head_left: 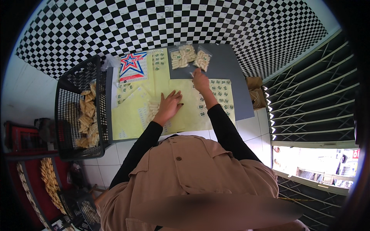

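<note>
My left hand [169,107] lies on a yellow sheet [184,115] with its fingers spread. Beside its wrist is a clear bag of pale finger-shaped pieces [153,107], partly covered by the hand. Farther off and to the right, my right hand [200,81] is closed in a pinch at the sheet's far edge; a small white bit shows at its fingertips, too small to name. Just beyond it rests a filled clear bag [202,59] with a round label, next to more such bags [179,57]. Rows of round white stickers [220,94] cover the sheet's right side.
A black plastic crate [101,127] holding packed snacks [88,115] stands at the left of the grey table [241,96]. A printed star sheet [133,67] lies at the table's far left. A cardboard box [255,90] sits off the right edge, by a folding metal gate [312,100].
</note>
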The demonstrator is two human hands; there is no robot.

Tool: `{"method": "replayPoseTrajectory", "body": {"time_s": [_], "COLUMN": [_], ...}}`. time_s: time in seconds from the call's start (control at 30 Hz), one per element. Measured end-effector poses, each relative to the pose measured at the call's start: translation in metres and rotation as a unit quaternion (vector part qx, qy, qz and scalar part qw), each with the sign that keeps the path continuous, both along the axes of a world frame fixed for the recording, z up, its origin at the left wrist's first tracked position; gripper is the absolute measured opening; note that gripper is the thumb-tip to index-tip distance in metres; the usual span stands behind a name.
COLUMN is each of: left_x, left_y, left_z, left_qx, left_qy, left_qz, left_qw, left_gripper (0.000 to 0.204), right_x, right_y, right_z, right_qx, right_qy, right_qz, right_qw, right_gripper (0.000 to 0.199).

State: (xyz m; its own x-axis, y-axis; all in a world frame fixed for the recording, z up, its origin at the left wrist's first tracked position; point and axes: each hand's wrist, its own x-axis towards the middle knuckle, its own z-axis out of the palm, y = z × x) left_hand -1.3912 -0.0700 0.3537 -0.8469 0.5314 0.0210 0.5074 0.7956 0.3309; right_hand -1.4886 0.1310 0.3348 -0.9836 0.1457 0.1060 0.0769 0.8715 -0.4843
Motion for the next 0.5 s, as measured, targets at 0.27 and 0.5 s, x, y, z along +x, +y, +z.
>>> {"method": "replayPoseTrajectory", "body": {"time_s": [0.27,0.5], "left_x": [-0.02,0.002], "left_y": [-0.034,-0.084], "left_z": [0.022,0.028], "left_qx": [0.179,0.064], "left_qy": [0.02,-0.013], "left_qz": [0.043,0.105], "left_qw": [0.983,0.992], "left_gripper": [0.042,0.05], "right_x": [0.047,0.096], "right_y": [-0.006,-0.023], "right_z": [0.026,0.035], "right_qx": [-0.214,-0.405], "right_qy": [0.117,0.0], "right_qz": [0.053,0.037], "right_qw": [0.968,0.913], "right_gripper": [0.008,0.017]}}
